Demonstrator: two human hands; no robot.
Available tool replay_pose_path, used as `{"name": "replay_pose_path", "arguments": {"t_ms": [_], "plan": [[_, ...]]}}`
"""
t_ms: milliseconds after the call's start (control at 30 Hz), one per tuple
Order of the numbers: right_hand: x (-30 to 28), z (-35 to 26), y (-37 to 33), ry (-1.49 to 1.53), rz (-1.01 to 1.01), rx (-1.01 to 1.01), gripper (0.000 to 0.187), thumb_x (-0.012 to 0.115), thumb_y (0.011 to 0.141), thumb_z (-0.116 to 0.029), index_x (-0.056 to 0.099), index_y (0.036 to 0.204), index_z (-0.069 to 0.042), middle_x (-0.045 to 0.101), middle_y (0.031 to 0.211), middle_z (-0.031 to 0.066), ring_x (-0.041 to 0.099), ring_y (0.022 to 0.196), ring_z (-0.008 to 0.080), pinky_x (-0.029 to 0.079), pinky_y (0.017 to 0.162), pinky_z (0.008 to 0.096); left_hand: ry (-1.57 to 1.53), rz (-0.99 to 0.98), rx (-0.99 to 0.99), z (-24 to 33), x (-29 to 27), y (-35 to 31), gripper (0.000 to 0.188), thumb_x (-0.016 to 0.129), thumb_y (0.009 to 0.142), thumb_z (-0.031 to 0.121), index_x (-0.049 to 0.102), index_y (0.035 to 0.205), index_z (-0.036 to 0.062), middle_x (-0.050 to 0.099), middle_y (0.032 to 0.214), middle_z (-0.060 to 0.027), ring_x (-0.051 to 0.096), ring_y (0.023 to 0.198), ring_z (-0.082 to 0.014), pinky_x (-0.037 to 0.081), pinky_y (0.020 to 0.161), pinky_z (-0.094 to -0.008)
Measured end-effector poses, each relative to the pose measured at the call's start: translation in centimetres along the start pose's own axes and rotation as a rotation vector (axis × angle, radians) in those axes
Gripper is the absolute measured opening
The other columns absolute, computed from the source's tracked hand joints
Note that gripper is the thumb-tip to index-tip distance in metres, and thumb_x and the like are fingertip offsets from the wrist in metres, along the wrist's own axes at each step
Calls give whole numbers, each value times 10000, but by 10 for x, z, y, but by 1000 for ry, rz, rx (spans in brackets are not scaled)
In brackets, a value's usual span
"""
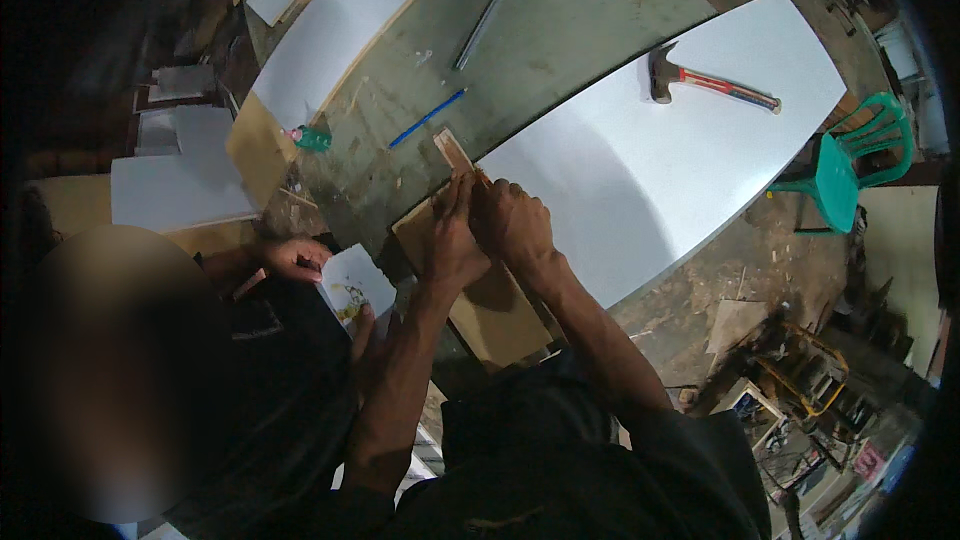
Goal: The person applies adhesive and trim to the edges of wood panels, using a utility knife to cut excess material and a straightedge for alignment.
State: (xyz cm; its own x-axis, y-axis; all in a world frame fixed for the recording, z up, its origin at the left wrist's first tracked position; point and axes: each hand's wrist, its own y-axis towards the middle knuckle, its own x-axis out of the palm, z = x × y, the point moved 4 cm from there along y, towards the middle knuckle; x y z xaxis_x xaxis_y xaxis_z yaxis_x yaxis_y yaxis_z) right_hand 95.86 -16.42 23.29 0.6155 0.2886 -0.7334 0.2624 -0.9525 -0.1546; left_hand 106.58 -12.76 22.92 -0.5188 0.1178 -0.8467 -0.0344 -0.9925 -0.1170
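Both my hands are close together over a narrow tan board [500, 325]. A short pale wooden strip [452, 149] sticks out past my fingers on the far side. My left hand [456, 240] is closed, with its fingers pressed on the near end of the strip. Right beside it, my right hand [518, 225] is curled into a fist against the strip; whatever its fingers hold is hidden. To the right of my hands lies a large white panel [640, 180], with a claw hammer [715, 83] with a red and blue handle on it.
A co-worker at the left has a hand [297, 258] beside a small stained white piece [365, 275]. On the green-grey table [560, 30] lie a blue pencil [428, 118] and a metal bar [495, 5]. A green bottle [314, 139] and a green chair [840, 175] stand farther out.
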Motion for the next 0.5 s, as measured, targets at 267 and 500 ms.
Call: {"name": "replay_pose_path", "arguments": {"t_ms": [267,500], "plan": [[-9,-4,0,-60,-55,-23,223,591,892,-244,614,893,-22,652,810,196,679,729,409,557,625,504,-135,-67,-86,5,-4,-3,1055,823,678,112,190,1520,34,339,1523,-231,442,1336,-399,425,1068,-474],[1,6,-1,-88,-109,47,249,612,883,-245,572,869,0,665,816,227,677,722,432,558,617,508,-91,-12,-45,8,-7,-7,1071,849,661,138,207,1512,39,359,1514,-227,380,1379,-405,384,1102,-487]]}}
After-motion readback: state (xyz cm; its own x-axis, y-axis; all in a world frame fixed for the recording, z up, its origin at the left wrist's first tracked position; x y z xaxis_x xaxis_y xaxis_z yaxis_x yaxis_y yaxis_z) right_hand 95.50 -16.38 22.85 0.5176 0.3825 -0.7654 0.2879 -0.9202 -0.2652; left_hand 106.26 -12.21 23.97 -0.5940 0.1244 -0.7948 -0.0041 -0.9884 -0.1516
